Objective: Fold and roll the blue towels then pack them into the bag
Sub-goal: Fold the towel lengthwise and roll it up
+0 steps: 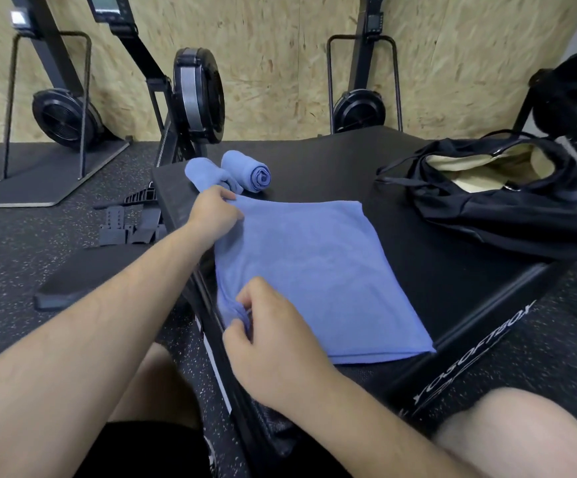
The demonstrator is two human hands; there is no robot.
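Blue towel lies flat; left hand and right hand fingers pinch its left edge.

Flat towel: soft blue all over, with no pattern.
Left rolled towel: the same soft blue.
Right rolled towel: soft blue too, with a darker blue swirl at its end.
Bag: black outside, pale yellow inside.
Counter: plain black on top, with white letters on its black side.
Floor: dark grey with lots of tiny white dots.
Wall: light yellow-brown wood, covered in little chips and flecks.
Machine wheel: black with a shiny grey band round it.
Shorts: black.
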